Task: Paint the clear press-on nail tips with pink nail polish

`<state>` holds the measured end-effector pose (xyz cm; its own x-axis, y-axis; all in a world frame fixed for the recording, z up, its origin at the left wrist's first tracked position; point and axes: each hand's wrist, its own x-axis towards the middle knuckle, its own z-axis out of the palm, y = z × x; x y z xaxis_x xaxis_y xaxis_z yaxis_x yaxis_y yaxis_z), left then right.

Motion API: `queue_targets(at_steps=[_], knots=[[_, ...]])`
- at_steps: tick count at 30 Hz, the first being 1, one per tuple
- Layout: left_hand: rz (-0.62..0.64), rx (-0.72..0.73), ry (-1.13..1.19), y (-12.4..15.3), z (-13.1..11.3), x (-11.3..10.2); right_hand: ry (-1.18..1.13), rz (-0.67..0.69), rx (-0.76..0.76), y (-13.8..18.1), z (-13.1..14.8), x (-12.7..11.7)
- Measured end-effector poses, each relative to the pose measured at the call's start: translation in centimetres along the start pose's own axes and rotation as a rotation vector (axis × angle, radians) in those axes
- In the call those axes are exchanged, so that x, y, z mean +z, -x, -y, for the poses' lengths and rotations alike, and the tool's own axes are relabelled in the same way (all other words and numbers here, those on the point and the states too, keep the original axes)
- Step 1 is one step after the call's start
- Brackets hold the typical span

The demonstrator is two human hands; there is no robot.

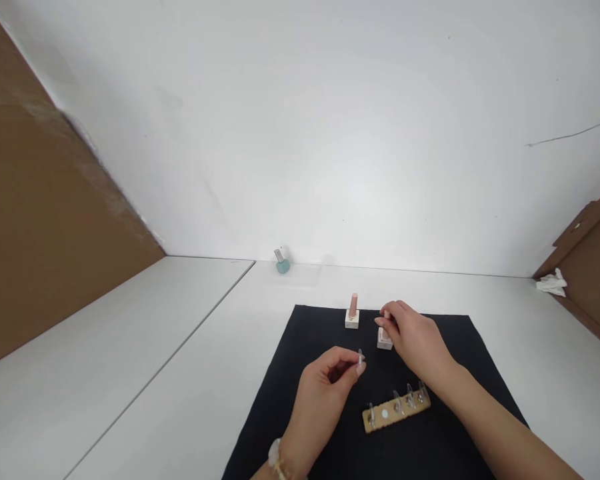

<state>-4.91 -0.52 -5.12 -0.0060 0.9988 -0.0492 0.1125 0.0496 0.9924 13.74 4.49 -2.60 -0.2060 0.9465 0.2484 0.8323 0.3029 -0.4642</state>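
Between the thumb and forefinger of my left hand [325, 390] is a small clear nail tip [360, 357], held upright. My right hand [415, 333] has its fingers closed round the cap of a pale nail polish bottle [385, 340], which stands on the black mat [280, 400]. A second nail polish bottle [352, 319] with a pinkish cap stands to its left, touched by neither hand. Below my hands lies a wooden display strip [409, 411] with several clear nail tips standing on it. One spot on the strip shows a bare white dot [385, 414].
A blue-green nail polish bottle [283, 265] leans near the back wall, close to a clear flat tray [300, 275]. Brown cardboard [55, 180] borders the left side. A crumpled white tissue [551, 283] lies at the far right. A seam runs through the white table [190, 373].
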Motion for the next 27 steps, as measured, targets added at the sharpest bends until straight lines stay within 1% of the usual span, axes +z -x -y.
queue_targets(at_steps=[5,10,13,17,19,21,24,27], knots=[[0.015,0.083,-0.011,0.5,-0.6,0.0,-0.055,0.018,0.025,-0.2,-0.5,-0.4],[0.019,0.238,-0.037,0.8,-0.3,0.0,-0.122,-0.006,0.033,-0.2,-0.2,-0.5],[0.018,0.289,-0.065,1.0,0.0,-0.1,-0.180,-0.035,0.072,-0.3,0.1,-2.0],[0.008,0.277,-0.045,1.2,-0.3,-0.1,-0.308,-0.078,0.094,0.2,1.4,-5.4],[0.003,0.267,-0.034,1.3,-0.6,0.0,-0.485,-0.044,0.087,0.7,2.4,-6.6],[0.003,0.270,-0.022,1.4,-0.9,0.0,-0.573,0.045,0.057,1.3,3.4,-7.0],[0.022,0.281,-0.015,1.5,-1.1,0.0,-0.591,0.159,0.044,2.0,4.8,-6.5],[0.040,0.285,-0.002,1.6,-1.1,-0.1,-0.567,0.188,0.054,2.3,5.4,-5.5]])
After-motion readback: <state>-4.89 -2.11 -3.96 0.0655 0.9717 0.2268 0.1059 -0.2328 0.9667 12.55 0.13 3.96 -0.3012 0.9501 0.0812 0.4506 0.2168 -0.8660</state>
